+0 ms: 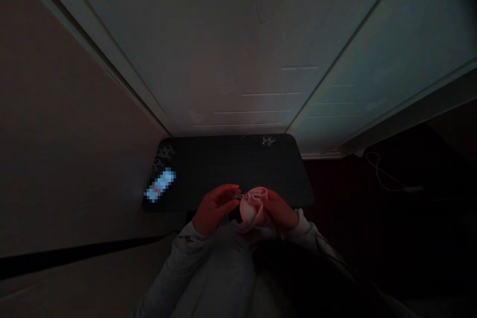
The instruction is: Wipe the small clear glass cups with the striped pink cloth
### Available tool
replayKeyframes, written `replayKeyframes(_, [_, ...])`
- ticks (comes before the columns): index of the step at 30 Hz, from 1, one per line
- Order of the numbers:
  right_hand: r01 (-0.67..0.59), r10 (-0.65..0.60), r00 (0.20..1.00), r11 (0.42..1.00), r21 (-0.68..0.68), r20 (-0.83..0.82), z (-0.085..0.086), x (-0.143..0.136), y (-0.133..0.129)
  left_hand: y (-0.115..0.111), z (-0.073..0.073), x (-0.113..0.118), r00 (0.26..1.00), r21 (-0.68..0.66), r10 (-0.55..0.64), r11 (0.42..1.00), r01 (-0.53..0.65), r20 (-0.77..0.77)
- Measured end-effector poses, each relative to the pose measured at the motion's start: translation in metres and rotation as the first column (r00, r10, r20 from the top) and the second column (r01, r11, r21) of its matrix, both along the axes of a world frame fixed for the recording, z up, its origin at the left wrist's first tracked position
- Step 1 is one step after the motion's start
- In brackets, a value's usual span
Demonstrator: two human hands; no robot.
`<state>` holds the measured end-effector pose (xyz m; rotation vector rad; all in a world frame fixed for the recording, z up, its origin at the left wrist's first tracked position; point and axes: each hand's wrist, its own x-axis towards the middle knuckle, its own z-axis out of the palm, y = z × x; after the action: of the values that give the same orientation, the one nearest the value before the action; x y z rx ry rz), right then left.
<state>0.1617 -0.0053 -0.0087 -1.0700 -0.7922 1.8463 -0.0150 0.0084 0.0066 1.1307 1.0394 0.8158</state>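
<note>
Over the near edge of a small dark table, my right hand (pixel 280 209) is closed on a pink ribbon-like fabric piece (pixel 250 211) with loops and folds. Small bead-like spots show at the fabric's upper left side. From the other side, my left hand (pixel 214 207) pinches a small shiny metal piece (pixel 239 196) between thumb and fingers. That metal piece meets the fabric's left edge. Its exact kind is too small and dim to tell. The palm-side fingers of my right hand are partly hidden behind the fabric.
The dark table (pixel 223 164) stands against white panels (pixel 208 35). Thin wire-like metal pieces (pixel 268 140) lie at its back right, and more metal pieces (pixel 166 151) at the left. A bright blurred oblong (pixel 160 185) is at the left edge. A white cable (pixel 387 186) lies right.
</note>
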Motion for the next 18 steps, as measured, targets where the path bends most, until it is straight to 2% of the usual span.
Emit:
replayKeyframes(5, [0.010,-0.010,0.998,1.000,-0.002,-0.063,0.004,0.000,0.000,0.000,-0.001,0.005,0.999,0.005,0.051,0.999,-0.051,0.004])
replayKeyframes(10, [-0.012,-0.004,0.984,0.996,-0.092,-0.176,0.008,-0.001,-0.001,-0.001,0.001,0.011,0.993,-0.034,0.117,0.993,-0.117,0.002])
replayKeyframes(18, [0.109,-0.129,0.979,0.986,-0.127,-0.161,0.005,0.001,-0.005,0.000,-0.004,0.012,0.979,-0.071,0.198,0.978,-0.195,0.047])
